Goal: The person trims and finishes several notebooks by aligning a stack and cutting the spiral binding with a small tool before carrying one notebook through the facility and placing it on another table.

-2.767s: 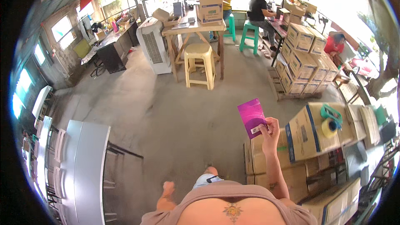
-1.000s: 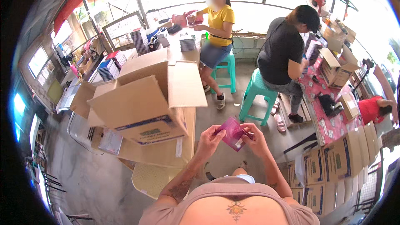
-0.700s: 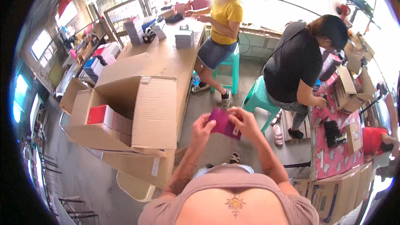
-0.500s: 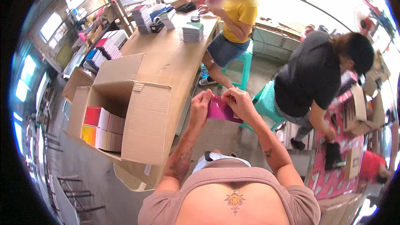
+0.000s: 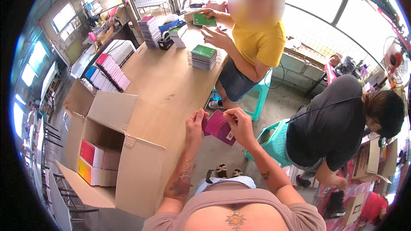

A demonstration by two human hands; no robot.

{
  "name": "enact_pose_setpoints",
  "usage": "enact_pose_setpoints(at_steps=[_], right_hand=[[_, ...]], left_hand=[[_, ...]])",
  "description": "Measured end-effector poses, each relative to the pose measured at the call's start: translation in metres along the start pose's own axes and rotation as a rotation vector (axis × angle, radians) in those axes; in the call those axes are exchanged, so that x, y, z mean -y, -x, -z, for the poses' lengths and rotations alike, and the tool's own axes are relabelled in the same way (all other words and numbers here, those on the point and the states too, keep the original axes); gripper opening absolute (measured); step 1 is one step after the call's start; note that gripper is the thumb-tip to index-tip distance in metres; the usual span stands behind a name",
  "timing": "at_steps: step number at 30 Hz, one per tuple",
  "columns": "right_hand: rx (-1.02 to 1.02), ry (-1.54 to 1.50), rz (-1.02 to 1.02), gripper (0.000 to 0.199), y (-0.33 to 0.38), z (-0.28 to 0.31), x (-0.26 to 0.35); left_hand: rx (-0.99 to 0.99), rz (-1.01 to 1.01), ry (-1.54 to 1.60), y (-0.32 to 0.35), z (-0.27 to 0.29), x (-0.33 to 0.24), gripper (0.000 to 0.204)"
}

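In front of my body, above the floor beside the table, I hold a thin magenta booklet (image 5: 218,127) tilted, with a small pale label near its lower corner. My left hand (image 5: 195,125) is closed on its left edge, where a narrow magenta strip shows; whether this is a second piece or a fold, I cannot tell. The fingers of my right hand (image 5: 239,124) pinch its upper right part. To my left, an open cardboard box (image 5: 143,171) on the table holds books with red covers (image 5: 90,154) and yellow covers (image 5: 89,172), standing in rows.
The wooden table (image 5: 158,87) carries a green-topped notebook stack (image 5: 203,56), a tall stack (image 5: 150,32) and a tape dispenser (image 5: 166,40). A person in yellow (image 5: 257,45) holds a green notebook (image 5: 204,19). Another in black (image 5: 327,124) bends beside a green stool (image 5: 274,141).
The magenta booklet has turned and tilted, and my hands sit slightly lower. My view has shifted. The person in yellow now has a green notebook in hand.
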State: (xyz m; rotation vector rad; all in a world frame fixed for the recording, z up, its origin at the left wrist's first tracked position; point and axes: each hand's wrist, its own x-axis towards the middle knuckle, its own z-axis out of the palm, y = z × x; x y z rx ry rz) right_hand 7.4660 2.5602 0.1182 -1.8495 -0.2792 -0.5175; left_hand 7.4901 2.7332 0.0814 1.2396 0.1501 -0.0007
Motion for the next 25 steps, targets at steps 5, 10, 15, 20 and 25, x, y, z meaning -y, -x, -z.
enact_pose_setpoints(at_steps=[5,10,15,20,25], right_hand=[[0.080,-0.032,-0.061,0.013,-0.008,-0.001,-0.012],[0.128,-0.066,-0.105,0.014,-0.008,0.004,-0.016],[0.142,-0.109,-0.112,0.014,-0.006,0.010,-0.020],[0.199,-0.039,-0.062,0.013,-0.004,0.023,-0.027],[0.221,-0.058,-0.154,0.014,-0.007,0.037,-0.022]], left_hand=[[-0.066,0.116,0.106,0.000,-0.004,0.001,0.028],[-0.061,0.114,0.254,0.000,0.003,0.016,0.028],[0.009,0.145,0.225,0.002,-0.004,0.021,0.028],[0.126,0.134,0.163,0.014,-0.027,0.008,0.027],[0.271,0.135,-0.257,0.015,-0.033,0.007,0.027]])
